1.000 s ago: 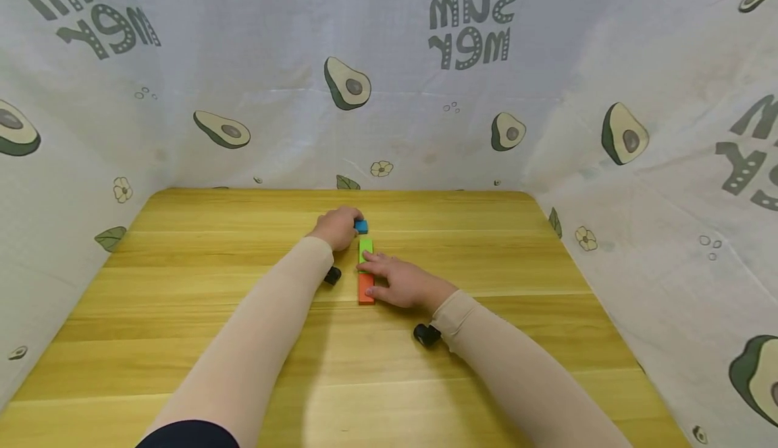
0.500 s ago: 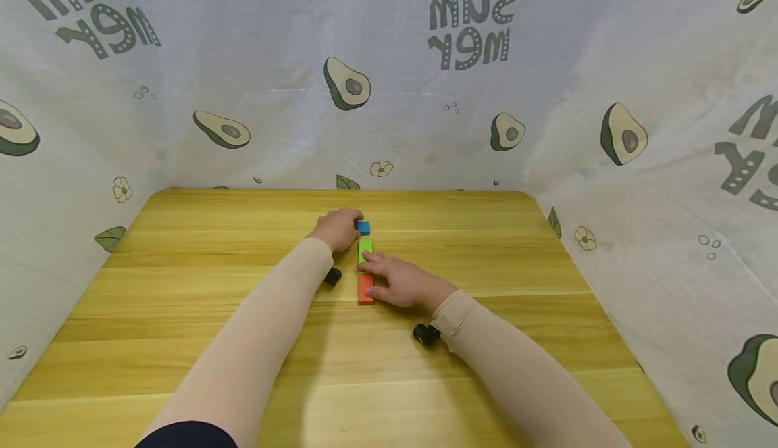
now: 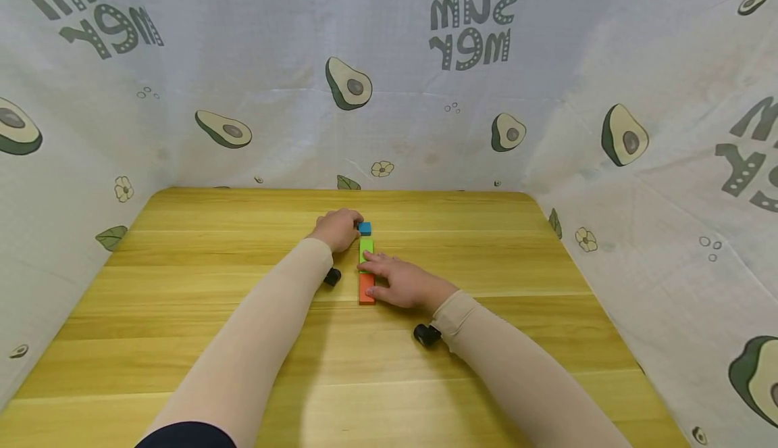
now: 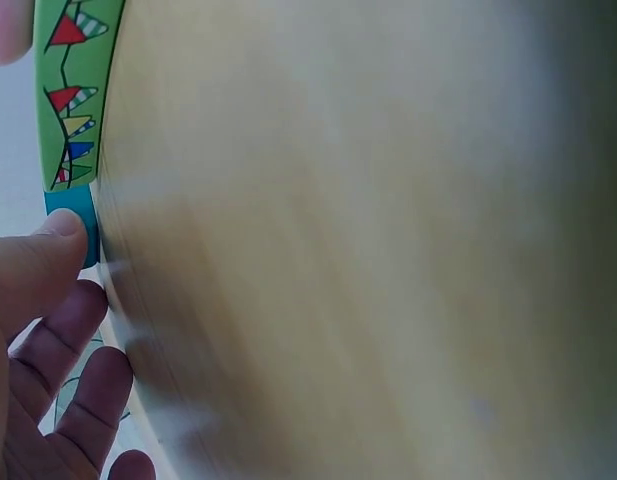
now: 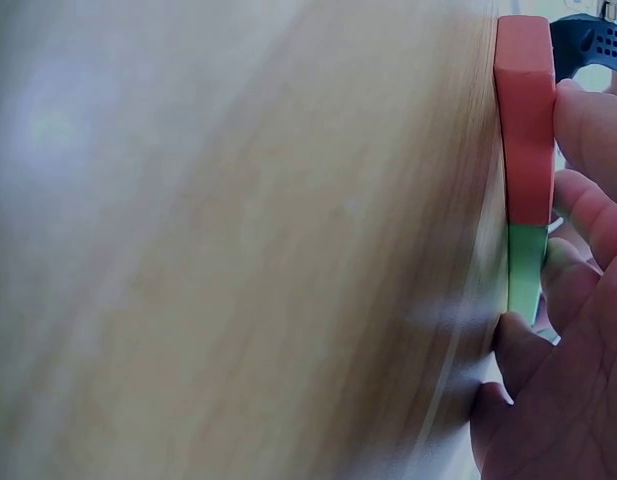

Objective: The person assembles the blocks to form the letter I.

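Three blocks stand in a line down the middle of the wooden table (image 3: 389, 380). The red block (image 3: 367, 296) is nearest the person, the green block (image 3: 367, 243) beyond it, and the small blue block (image 3: 365, 229) at the far end. My left hand (image 3: 337, 230) pinches the blue block from the left. In the left wrist view, the blue block (image 4: 66, 198) sits right at the end of the green block (image 4: 76, 120), whose side carries printed bunting. My right hand (image 3: 404, 282) rests on the line, its thumb on the red block (image 5: 528, 150), its fingers across the green one.
A black device (image 3: 331, 276) sits at the left wrist and another black device (image 3: 427, 334) at the right wrist, both low over the table. A pale cloth (image 3: 425, 137) with avocado prints rises behind the table and along both sides.
My left hand has shifted the blue block slightly to the right and towards the person, into line with the green block. My right hand has stayed in place.
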`<move>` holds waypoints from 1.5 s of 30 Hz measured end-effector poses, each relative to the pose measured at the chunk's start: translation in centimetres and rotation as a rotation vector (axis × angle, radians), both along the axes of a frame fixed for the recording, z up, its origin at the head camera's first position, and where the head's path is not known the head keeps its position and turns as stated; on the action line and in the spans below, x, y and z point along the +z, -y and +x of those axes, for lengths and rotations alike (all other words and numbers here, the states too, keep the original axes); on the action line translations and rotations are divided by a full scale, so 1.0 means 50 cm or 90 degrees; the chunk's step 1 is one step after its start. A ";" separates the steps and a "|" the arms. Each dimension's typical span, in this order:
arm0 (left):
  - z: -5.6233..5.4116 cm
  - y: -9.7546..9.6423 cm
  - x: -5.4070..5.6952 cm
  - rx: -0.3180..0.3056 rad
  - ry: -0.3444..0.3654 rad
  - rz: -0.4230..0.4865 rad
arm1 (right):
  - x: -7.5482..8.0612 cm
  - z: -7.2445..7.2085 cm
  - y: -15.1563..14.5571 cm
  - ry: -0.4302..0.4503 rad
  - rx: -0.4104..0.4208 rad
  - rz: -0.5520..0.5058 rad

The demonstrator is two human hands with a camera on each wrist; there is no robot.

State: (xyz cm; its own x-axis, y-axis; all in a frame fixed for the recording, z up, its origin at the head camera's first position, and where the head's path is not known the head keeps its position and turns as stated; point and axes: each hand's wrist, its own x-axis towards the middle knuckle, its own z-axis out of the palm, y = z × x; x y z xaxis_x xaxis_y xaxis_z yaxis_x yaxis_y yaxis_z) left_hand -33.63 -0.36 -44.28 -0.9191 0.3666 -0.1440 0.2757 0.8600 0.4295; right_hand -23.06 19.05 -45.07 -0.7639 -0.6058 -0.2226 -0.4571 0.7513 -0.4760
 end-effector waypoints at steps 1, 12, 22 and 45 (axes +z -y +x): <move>-0.001 0.000 -0.001 0.001 0.000 0.000 | 0.000 0.000 0.000 0.000 0.000 -0.001; -0.010 -0.002 -0.013 -0.003 0.000 -0.005 | -0.007 -0.006 -0.001 -0.007 0.013 0.002; -0.011 -0.002 -0.012 -0.001 0.007 -0.006 | -0.005 -0.006 0.000 -0.006 0.008 0.004; -0.004 0.000 -0.008 -0.002 0.009 0.000 | -0.006 -0.001 0.001 -0.007 0.005 0.000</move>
